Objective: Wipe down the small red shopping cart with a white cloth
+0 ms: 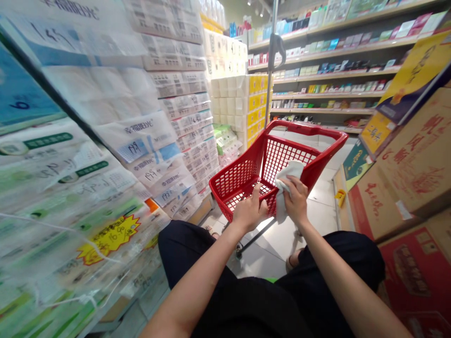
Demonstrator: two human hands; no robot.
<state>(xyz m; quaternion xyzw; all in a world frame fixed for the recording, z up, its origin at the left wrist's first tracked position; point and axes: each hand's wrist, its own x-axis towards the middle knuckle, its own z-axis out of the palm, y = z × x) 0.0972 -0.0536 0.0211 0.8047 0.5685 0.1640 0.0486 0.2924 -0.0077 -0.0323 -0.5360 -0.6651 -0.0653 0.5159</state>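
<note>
A red plastic shopping basket on a wheeled frame (pixel 232 180) stands between my knees, its handle at the far side. My left hand (pixel 249 211) is at the near rim, fingers apart, with the index finger stretched toward the basket and no object in it. In my right hand (pixel 296 199) is a white cloth (pixel 295 170), bunched under the fingers against the basket's right side. Part of the cloth hangs down below that hand. The basket's perforated floor shows through the opening.
Stacked tissue packs (pixel 148 155) rise close on the left, with a yellow price tag (pixel 109 238). Cardboard boxes (pixel 416 155) line the right side. Shelves of small goods (pixel 327 75) stand behind the basket. A metal pole (pixel 270 70) rises beyond it.
</note>
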